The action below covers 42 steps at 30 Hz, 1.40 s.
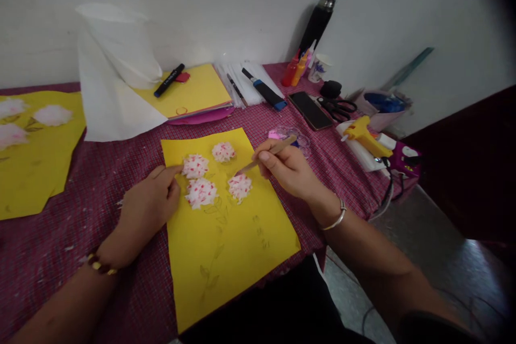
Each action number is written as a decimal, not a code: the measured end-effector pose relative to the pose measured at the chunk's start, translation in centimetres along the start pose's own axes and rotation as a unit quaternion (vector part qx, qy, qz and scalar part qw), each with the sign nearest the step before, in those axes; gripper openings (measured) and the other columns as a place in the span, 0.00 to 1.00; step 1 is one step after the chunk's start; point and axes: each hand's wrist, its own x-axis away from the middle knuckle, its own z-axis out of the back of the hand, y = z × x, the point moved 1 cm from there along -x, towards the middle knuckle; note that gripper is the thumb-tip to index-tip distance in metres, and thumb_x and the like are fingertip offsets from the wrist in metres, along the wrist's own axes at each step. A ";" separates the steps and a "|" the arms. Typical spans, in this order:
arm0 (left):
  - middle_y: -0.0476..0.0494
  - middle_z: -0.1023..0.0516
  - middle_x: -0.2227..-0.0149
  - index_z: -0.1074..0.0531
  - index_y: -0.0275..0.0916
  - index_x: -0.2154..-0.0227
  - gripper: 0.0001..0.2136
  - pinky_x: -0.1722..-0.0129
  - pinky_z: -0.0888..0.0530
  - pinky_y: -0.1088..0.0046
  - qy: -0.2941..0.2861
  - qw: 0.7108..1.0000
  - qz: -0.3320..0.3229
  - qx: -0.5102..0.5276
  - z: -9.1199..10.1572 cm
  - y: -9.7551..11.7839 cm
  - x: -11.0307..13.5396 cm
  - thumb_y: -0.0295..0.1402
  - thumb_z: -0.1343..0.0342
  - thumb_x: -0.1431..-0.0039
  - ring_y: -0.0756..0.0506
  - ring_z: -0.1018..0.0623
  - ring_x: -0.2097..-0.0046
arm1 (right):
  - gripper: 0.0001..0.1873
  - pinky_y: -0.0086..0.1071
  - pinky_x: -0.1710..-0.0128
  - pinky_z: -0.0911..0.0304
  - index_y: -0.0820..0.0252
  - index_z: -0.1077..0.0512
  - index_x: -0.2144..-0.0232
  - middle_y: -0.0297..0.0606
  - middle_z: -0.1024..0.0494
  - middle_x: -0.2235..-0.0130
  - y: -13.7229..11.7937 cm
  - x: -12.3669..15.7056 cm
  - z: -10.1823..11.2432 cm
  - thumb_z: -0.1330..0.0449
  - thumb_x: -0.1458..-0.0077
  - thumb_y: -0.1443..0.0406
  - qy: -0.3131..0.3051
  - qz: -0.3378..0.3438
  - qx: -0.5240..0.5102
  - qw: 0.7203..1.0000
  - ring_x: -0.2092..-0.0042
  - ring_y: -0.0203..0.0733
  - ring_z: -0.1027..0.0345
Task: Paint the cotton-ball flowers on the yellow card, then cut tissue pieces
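Note:
A yellow paper sheet (229,247) lies on the checked maroon tablecloth (60,226) in front of me, with faint pencil stems drawn on it. Several white tissue flowers (200,192) dotted with red sit on its upper half. My left hand (151,203) rests on the sheet's left edge, fingers curled, index finger touching the upper-left flower. My right hand (288,168) is closed around a thin wooden brush (268,153) whose tip points at the right-hand flower (240,186).
Another yellow sheet (36,156) with pale flowers lies at the left. At the back: white tissue paper (116,75), coloured paper stack (193,94) with a black marker (169,80), paint bottles (296,70), black flask (316,24), scissors (338,107), phone (310,110), yellow glue gun (365,137). The table edge drops off at the right.

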 end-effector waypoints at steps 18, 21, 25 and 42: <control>0.40 0.24 0.48 0.29 0.37 0.49 0.19 0.58 0.26 0.63 0.028 1.000 0.000 -0.011 -0.4 -0.1 0.0 0.33 0.59 0.37 0.40 0.21 0.57 | 0.15 0.29 0.67 0.43 0.64 0.28 0.66 0.38 0.25 0.66 0.5 -0.6 0.4 0.51 0.35 0.63 -0.119 0.060 0.195 0.972 0.70 0.32 0.36; 0.40 0.24 0.49 0.29 0.37 0.49 0.19 0.58 0.26 0.64 0.038 0.999 -0.001 -0.014 -0.5 -0.1 0.0 0.33 0.59 0.37 0.40 0.21 0.57 | 0.16 0.28 0.70 0.44 0.64 0.29 0.69 0.37 0.27 0.68 0.5 -0.3 0.5 0.51 0.34 0.62 -0.121 0.060 0.155 0.979 0.72 0.30 0.39; 0.41 0.24 0.50 0.29 0.37 0.49 0.19 0.61 0.26 0.64 0.047 0.999 -0.005 -0.022 -0.5 -0.1 0.0 0.34 0.60 0.37 0.40 0.21 0.58 | 0.18 0.28 0.71 0.44 0.63 0.29 0.71 0.36 0.28 0.69 0.5 -0.3 0.8 0.50 0.34 0.60 -0.106 0.051 0.111 0.987 0.72 0.30 0.39; 0.40 0.25 0.48 0.31 0.37 0.45 0.20 0.58 0.28 0.68 0.005 0.999 0.025 -0.023 0.2 0.6 0.1 0.34 0.59 0.36 0.42 0.23 0.56 | 0.15 0.26 0.75 0.45 0.62 0.29 0.69 0.32 0.29 0.73 0.3 0.7 -0.1 0.49 0.35 0.60 -0.210 -0.011 -0.024 0.977 0.75 0.29 0.40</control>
